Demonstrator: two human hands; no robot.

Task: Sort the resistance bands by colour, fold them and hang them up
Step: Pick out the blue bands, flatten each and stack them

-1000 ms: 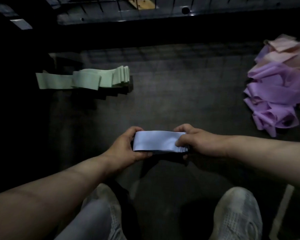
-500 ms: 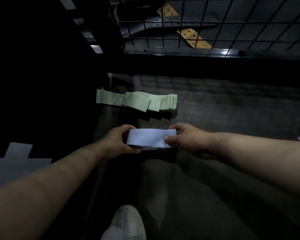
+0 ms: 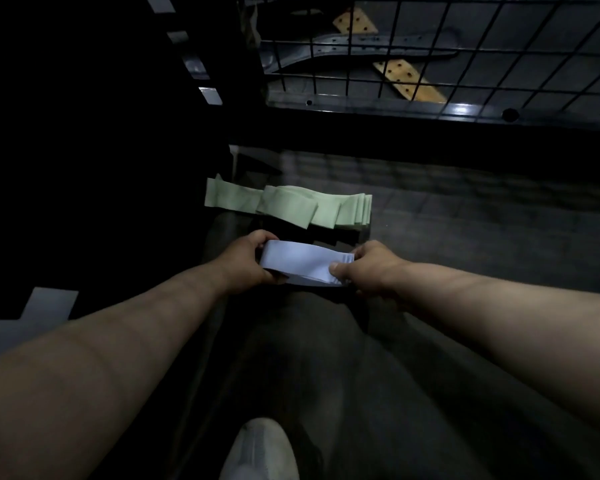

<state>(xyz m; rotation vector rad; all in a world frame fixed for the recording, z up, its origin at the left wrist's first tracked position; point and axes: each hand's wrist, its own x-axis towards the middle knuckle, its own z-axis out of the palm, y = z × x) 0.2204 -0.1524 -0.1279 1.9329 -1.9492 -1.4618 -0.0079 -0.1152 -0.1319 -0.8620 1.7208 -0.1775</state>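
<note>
A folded stack of pale blue resistance bands is held flat between both hands just above the dark floor. My left hand grips its left end, fingers curled over the top edge. My right hand pinches its right end, thumb on top of the layered edges. Just beyond the blue stack lies a folded pile of pale green bands, with one loose end trailing to the left.
A black wire grid panel stands at the back, with a grey metal frame and yellow perforated strips behind it. My white shoe shows at the bottom. The left side is dark, with a pale shape on the floor.
The view has swung left and forward: the purple and pink heap has left the frame on the right. The blue stack, still gripped in both hands, now sits just short of the green pile.
</note>
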